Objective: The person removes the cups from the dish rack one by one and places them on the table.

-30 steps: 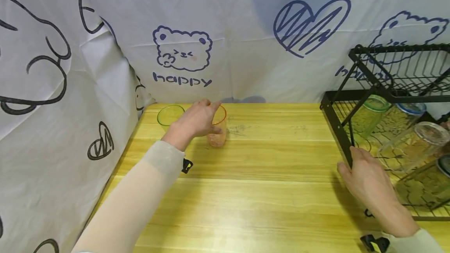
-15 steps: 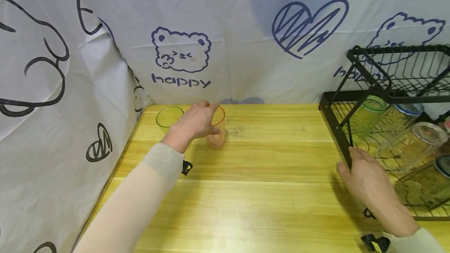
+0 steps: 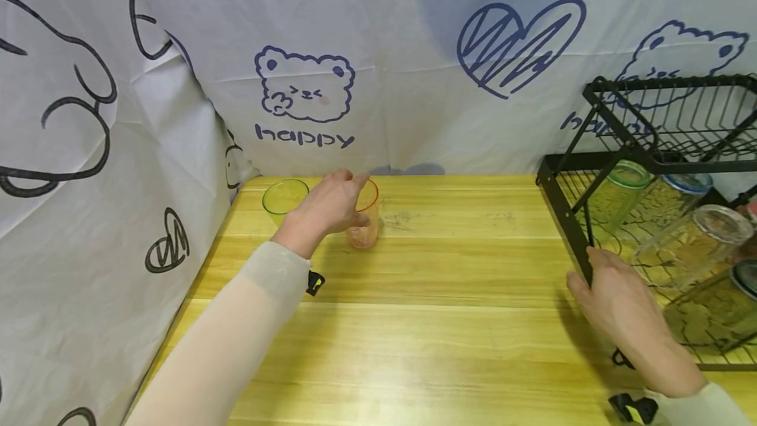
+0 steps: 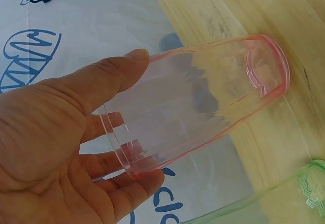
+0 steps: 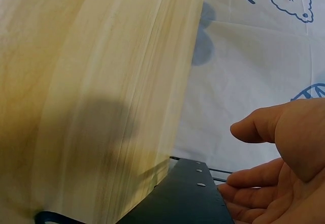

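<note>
My left hand (image 3: 331, 206) holds a clear pink cup (image 3: 362, 234) near its rim, at the far left of the wooden table. In the left wrist view the thumb lies on one side of the cup (image 4: 203, 99) and the fingers on the other. A clear green cup (image 3: 282, 206) stands to the left, partly hidden behind my hand and wrist. On the right, my right hand (image 3: 623, 307) is at the side bar of a black wire rack (image 3: 568, 215). Its fingers (image 5: 256, 178) lie loosely by the bar, with the thumb apart; firm contact cannot be told.
The rack's lower level holds several glasses, among them a green-rimmed one (image 3: 627, 192), a clear one (image 3: 688, 248) and a dark-rimmed one (image 3: 712, 314). An upper wire shelf (image 3: 698, 137) overhangs them. A white printed cloth (image 3: 408, 117) hangs behind and left of the table (image 3: 449, 321).
</note>
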